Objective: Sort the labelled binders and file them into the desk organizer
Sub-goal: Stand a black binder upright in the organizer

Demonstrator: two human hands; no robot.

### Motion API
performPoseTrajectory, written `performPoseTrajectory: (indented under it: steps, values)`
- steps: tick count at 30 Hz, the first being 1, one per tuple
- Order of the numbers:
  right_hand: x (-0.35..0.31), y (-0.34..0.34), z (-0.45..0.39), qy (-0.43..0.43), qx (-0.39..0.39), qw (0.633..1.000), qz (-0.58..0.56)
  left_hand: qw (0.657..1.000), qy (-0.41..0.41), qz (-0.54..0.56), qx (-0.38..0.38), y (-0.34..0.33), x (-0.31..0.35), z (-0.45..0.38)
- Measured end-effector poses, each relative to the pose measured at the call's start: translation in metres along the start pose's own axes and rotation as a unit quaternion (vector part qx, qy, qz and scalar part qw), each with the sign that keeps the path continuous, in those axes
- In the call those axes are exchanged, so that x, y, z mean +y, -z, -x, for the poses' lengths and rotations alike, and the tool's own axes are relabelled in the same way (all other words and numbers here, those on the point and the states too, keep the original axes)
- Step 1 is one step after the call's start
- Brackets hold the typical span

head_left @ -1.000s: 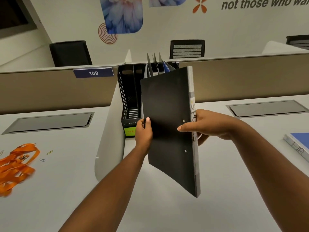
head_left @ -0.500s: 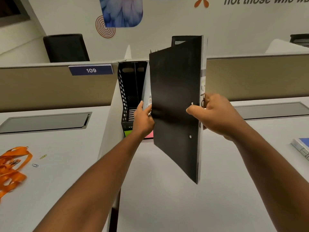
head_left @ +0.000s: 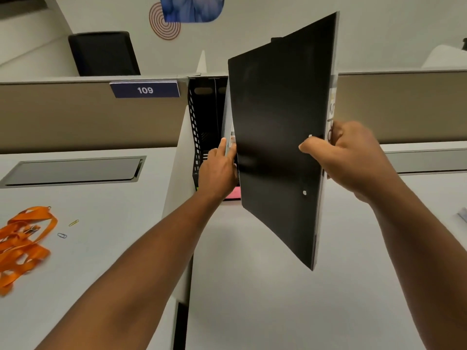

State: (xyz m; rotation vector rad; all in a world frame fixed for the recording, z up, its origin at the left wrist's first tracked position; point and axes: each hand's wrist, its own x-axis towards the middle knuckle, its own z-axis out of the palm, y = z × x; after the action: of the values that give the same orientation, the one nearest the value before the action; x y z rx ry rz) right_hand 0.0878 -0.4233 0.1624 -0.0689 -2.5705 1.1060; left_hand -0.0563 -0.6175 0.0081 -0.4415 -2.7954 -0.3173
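Note:
A black binder (head_left: 278, 137) with a grey labelled spine hangs upright in the air, tilted, in front of the black mesh desk organizer (head_left: 202, 127). My right hand (head_left: 346, 157) grips it at the spine edge. My left hand (head_left: 219, 170) is at the organizer's front, fingers pinched on the edge of a pale binder (head_left: 228, 127) that stands in a slot. The held binder hides the organizer's right slots. The left slots look dark, and I cannot make out anything in them. A pink label (head_left: 233, 193) shows at the organizer's base.
A white divider panel (head_left: 177, 173) runs just left of the organizer. Behind stands a tan partition with a sign reading 109 (head_left: 145, 90). Orange lanyards (head_left: 22, 243) and paper clips (head_left: 62, 235) lie at the left. A binder corner (head_left: 462, 213) shows at the right edge.
My right hand has lifted the black binder higher and further toward the organizer. My left hand left its lower edge and went to the pale binder standing in the organizer.

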Motion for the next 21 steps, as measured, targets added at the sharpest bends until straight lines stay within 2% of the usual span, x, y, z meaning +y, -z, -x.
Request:
performPoseTrajectory:
  steps: [4, 8, 11, 13, 17, 21]
  values:
    - [0.003, 0.001, 0.001, -0.002, 0.052, 0.998, -0.029, 0.998, -0.007, -0.055, 0.003, 0.004, -0.001, 0.000]
    - [0.012, -0.007, 0.004, -0.001, 0.092, 0.994, -0.061, 0.997, 0.055, -0.056, 0.015, 0.003, 0.001, 0.000]
    - [0.016, -0.016, 0.004, 0.000, 0.093, 0.994, -0.063, 0.995, 0.070, -0.072, 0.023, -0.003, -0.002, 0.005]
    - [0.013, -0.022, 0.003, 0.002, 0.091, 0.994, -0.059, 0.994, 0.062, -0.082, 0.030, -0.005, -0.005, 0.007]
    - [-0.001, -0.034, -0.008, 0.021, 0.102, 0.992, -0.078, 0.993, -0.006, -0.112, 0.036, -0.001, -0.013, 0.007]
    - [-0.020, -0.048, -0.030, 0.064, 0.137, 0.986, -0.063, 0.998, 0.001, -0.042, 0.050, -0.003, -0.022, 0.002]
